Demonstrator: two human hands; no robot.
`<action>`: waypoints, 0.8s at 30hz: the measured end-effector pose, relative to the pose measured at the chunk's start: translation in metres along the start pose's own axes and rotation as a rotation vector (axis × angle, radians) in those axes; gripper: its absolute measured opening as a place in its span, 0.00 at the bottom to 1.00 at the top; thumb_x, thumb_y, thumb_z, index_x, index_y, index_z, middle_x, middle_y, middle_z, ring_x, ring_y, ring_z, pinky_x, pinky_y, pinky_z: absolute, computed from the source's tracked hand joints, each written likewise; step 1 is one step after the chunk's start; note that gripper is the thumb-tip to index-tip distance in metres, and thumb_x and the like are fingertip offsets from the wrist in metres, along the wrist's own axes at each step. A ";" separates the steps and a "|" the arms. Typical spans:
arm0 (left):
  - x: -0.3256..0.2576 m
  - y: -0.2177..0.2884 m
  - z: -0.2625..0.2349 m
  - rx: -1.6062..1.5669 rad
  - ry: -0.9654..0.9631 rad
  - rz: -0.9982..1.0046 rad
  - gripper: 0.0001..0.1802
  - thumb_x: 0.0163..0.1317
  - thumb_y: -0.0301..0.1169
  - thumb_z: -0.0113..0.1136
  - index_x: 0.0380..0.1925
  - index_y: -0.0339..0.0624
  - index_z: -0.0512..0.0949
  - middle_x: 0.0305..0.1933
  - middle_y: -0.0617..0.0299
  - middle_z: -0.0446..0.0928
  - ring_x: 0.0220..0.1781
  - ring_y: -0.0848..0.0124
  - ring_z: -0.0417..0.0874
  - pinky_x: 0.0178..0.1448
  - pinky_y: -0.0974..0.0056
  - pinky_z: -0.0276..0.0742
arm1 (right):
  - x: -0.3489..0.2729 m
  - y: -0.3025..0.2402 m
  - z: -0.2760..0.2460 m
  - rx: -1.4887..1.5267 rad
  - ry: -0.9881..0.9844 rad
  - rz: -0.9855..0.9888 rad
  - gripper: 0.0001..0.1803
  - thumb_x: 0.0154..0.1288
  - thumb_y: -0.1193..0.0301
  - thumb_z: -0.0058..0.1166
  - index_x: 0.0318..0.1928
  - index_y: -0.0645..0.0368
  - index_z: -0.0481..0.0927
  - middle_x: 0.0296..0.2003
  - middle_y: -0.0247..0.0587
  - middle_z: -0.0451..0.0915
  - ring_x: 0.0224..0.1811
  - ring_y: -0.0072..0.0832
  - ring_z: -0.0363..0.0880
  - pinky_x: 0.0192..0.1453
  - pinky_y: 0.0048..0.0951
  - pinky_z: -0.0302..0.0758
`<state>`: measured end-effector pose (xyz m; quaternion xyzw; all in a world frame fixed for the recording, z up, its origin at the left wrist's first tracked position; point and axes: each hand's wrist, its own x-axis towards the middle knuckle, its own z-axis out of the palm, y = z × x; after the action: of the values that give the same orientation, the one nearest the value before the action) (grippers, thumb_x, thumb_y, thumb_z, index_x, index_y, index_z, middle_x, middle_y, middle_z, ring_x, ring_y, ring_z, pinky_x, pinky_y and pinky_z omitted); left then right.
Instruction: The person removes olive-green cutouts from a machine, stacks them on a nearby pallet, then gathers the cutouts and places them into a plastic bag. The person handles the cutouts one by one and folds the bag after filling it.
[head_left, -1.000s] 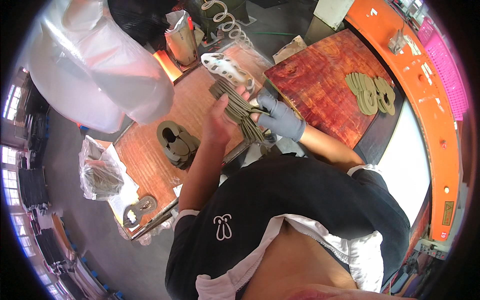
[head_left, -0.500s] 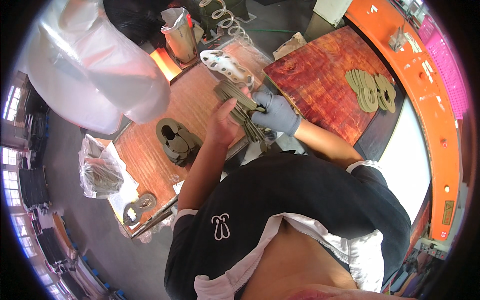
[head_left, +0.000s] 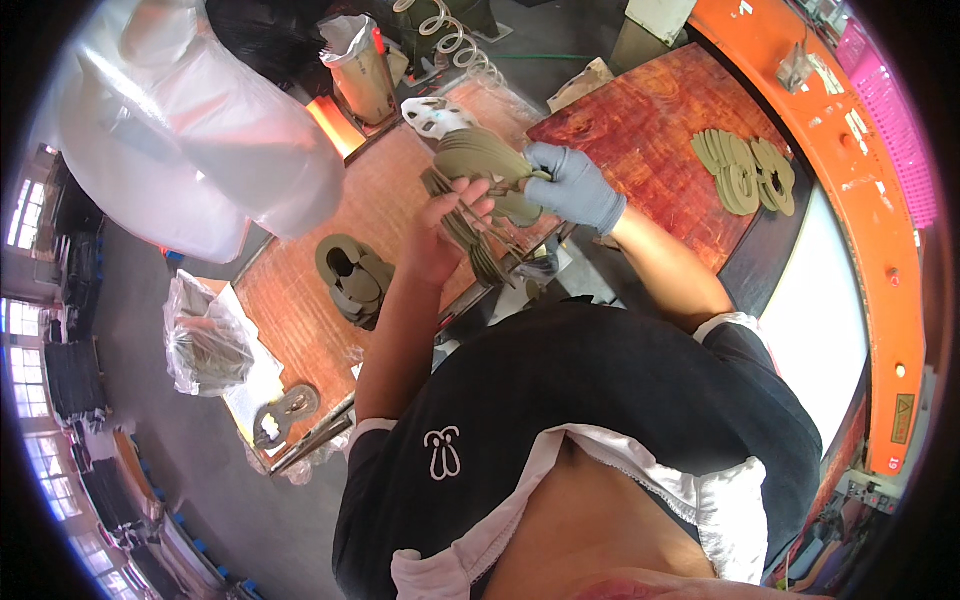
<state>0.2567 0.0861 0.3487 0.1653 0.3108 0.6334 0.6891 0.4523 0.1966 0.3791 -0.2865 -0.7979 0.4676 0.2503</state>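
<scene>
My bare left hand [head_left: 436, 238] is closed around a bundle of thin olive-green shoe-part cutouts [head_left: 487, 266], held on edge with its fingers partly between the layers. In my right hand [head_left: 582, 190], which wears a grey glove, the edge of another fanned bundle of olive cutouts [head_left: 478, 152] is gripped. The two bundles meet and overlap in front of me, above the table. Just beyond them lies a white perforated shoe-shaped template [head_left: 432, 115], its near part hidden by the cutouts.
More olive cutouts [head_left: 352, 275] are piled on the wooden table [head_left: 290, 310]. Further fanned stacks [head_left: 738, 175] lie on a reddish board [head_left: 650, 130] beside an orange machine frame [head_left: 860, 150]. A plastic-wrapped bundle [head_left: 205, 340] and a dark sole-shaped piece [head_left: 290, 412] sit at the table's left end.
The cutouts, earlier pressed together between both hands, have spread into two bundles. My right hand has moved slightly up and right with one, covering more of the white template.
</scene>
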 end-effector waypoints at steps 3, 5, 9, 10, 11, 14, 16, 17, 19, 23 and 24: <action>0.002 0.000 -0.002 -0.142 -0.007 -0.002 0.18 0.63 0.33 0.45 0.52 0.38 0.68 0.57 0.50 0.69 0.57 0.57 0.71 0.60 0.54 0.66 | -0.001 -0.003 0.005 -0.016 0.026 -0.030 0.10 0.52 0.72 0.54 0.36 0.61 0.75 0.26 0.30 0.73 0.28 0.17 0.71 0.32 0.24 0.70; 0.004 -0.005 -0.001 -0.181 -0.053 0.033 0.19 0.63 0.32 0.47 0.51 0.36 0.68 0.54 0.52 0.71 0.55 0.59 0.73 0.58 0.55 0.68 | -0.007 -0.006 0.020 -0.041 0.055 -0.024 0.11 0.51 0.72 0.55 0.36 0.60 0.75 0.26 0.33 0.73 0.28 0.19 0.72 0.32 0.26 0.70; 0.001 -0.014 0.001 0.072 -0.066 0.134 0.20 0.64 0.32 0.44 0.52 0.31 0.67 0.53 0.52 0.72 0.55 0.63 0.73 0.58 0.58 0.68 | -0.022 -0.005 0.046 -0.320 -0.052 -0.100 0.15 0.52 0.66 0.55 0.41 0.55 0.73 0.32 0.46 0.76 0.36 0.42 0.77 0.39 0.37 0.72; 0.000 -0.014 0.002 0.205 -0.067 0.153 0.20 0.64 0.33 0.43 0.53 0.30 0.66 0.53 0.52 0.71 0.56 0.63 0.72 0.59 0.57 0.67 | -0.024 -0.003 0.048 -0.251 -0.020 -0.128 0.16 0.52 0.66 0.56 0.43 0.55 0.73 0.33 0.47 0.76 0.36 0.41 0.77 0.40 0.37 0.72; 0.000 -0.015 0.003 0.324 0.009 0.131 0.21 0.65 0.33 0.42 0.54 0.29 0.65 0.53 0.52 0.71 0.56 0.63 0.71 0.59 0.57 0.67 | -0.025 0.000 0.048 -0.195 -0.043 -0.114 0.17 0.52 0.66 0.56 0.44 0.54 0.73 0.34 0.48 0.76 0.37 0.40 0.78 0.40 0.36 0.72; 0.005 -0.014 0.008 0.163 -0.074 0.198 0.21 0.66 0.33 0.40 0.53 0.30 0.65 0.51 0.51 0.72 0.54 0.62 0.73 0.57 0.58 0.69 | -0.021 0.011 0.045 -0.038 -0.099 -0.030 0.24 0.52 0.62 0.59 0.49 0.56 0.71 0.37 0.50 0.76 0.39 0.37 0.78 0.42 0.34 0.72; 0.009 -0.015 0.010 0.141 -0.032 0.202 0.21 0.65 0.33 0.40 0.53 0.30 0.65 0.50 0.51 0.73 0.51 0.62 0.75 0.56 0.58 0.70 | -0.018 0.018 0.047 0.052 -0.126 0.016 0.26 0.52 0.61 0.60 0.49 0.58 0.70 0.37 0.49 0.77 0.39 0.36 0.78 0.42 0.34 0.72; 0.010 -0.015 0.011 0.132 -0.071 0.221 0.20 0.65 0.33 0.40 0.53 0.30 0.66 0.49 0.51 0.73 0.50 0.63 0.75 0.55 0.59 0.70 | -0.017 0.022 0.049 0.035 -0.114 -0.035 0.27 0.51 0.60 0.62 0.49 0.59 0.70 0.37 0.47 0.77 0.38 0.36 0.78 0.42 0.34 0.72; 0.010 -0.014 0.011 0.122 -0.075 0.146 0.20 0.64 0.32 0.41 0.53 0.30 0.66 0.49 0.52 0.73 0.50 0.62 0.75 0.54 0.59 0.71 | -0.016 0.028 0.053 0.084 -0.100 -0.041 0.26 0.51 0.61 0.62 0.48 0.59 0.70 0.37 0.46 0.77 0.37 0.34 0.78 0.42 0.33 0.72; 0.008 -0.012 0.008 0.119 -0.044 0.114 0.20 0.63 0.30 0.42 0.53 0.31 0.66 0.49 0.53 0.73 0.48 0.63 0.76 0.53 0.60 0.71 | -0.015 0.036 0.053 0.029 -0.098 -0.042 0.23 0.52 0.64 0.61 0.46 0.58 0.71 0.36 0.45 0.77 0.36 0.32 0.77 0.41 0.33 0.72; 0.008 -0.011 0.007 0.095 -0.049 0.097 0.20 0.63 0.30 0.42 0.53 0.31 0.66 0.48 0.53 0.73 0.48 0.63 0.76 0.53 0.60 0.71 | -0.014 0.036 0.052 0.111 -0.112 -0.047 0.22 0.51 0.65 0.60 0.46 0.58 0.71 0.36 0.45 0.77 0.36 0.32 0.77 0.41 0.33 0.72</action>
<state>0.2691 0.0931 0.3453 0.2284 0.3151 0.6465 0.6562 0.4358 0.1701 0.3222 -0.2269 -0.7899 0.5204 0.2318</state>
